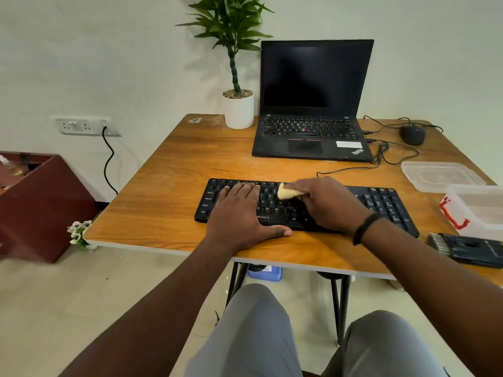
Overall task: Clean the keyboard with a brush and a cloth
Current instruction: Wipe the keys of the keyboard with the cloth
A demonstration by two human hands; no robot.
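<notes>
A black keyboard [381, 202] lies across the front of the wooden table [174, 170]. My left hand [239, 213] rests flat on its left half, fingers straight, thumb along the front edge. My right hand [326, 202] is over the middle keys and pinches a small folded yellow cloth [285, 192] that touches the upper key rows. A black tool with a row of bristles, apparently the brush [468, 247], lies at the table's right front edge.
An open black laptop [313, 104] stands at the back, with a potted plant [238, 104] to its left and a wired mouse [413, 134] to its right. A clear lid [441, 175] and a clear box [479, 210] sit right of the keyboard. Cables run behind the keyboard.
</notes>
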